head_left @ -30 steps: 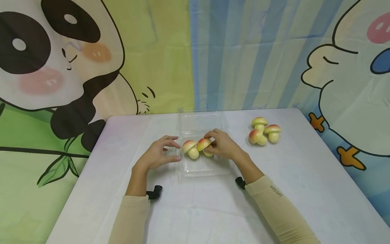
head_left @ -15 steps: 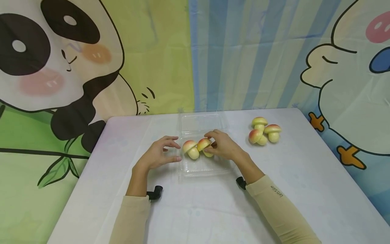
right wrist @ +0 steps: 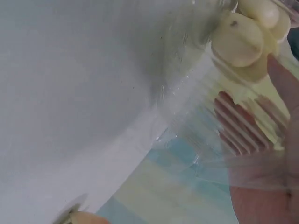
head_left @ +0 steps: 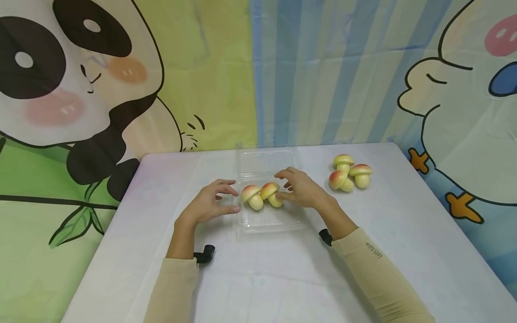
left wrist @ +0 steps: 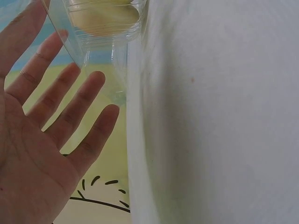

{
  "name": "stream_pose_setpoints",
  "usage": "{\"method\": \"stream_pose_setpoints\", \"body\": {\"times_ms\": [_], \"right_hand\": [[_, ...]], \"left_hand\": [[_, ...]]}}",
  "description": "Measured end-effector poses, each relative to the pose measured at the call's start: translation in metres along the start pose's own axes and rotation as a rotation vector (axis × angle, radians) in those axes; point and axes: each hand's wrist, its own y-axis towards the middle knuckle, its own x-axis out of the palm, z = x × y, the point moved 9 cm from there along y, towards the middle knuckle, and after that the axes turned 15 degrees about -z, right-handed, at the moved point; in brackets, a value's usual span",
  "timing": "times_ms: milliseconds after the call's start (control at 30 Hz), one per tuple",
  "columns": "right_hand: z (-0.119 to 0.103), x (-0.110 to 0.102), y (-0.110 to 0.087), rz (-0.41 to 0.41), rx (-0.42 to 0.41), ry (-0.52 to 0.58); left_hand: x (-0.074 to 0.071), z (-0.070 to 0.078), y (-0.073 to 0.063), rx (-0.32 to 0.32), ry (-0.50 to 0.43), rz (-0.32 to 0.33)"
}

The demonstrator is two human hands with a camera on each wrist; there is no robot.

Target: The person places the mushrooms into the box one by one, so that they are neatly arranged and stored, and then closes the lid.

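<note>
1. two red-and-yellow mushrooms [head_left: 255, 202] are lying in a clear plastic clamshell box [head_left: 267, 220].
2. the left hand [head_left: 207, 202] is holding its fingers apart beside it.
3. the right hand [head_left: 300, 188] is hovering, fingers apart, thumb overlapping one mushroom [head_left: 269, 190], contact unclear.
4. three other mushrooms [head_left: 344, 168] are resting on the counter [head_left: 258, 287].
</note>
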Motion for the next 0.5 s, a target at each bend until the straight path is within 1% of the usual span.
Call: {"method": "stream_pose_setpoints", "body": {"times_ms": [267, 500], "right_hand": [[-0.002, -0.008, -0.007, 0.009, -0.004, -0.029], [0.0, -0.012, -0.014, 0.019, -0.038, -0.075]], "left_hand": [[-0.001, 0.0, -0.001, -0.006, -0.005, -0.003], [0.0, 0.002, 0.0, -0.003, -0.016, -0.003]]}}
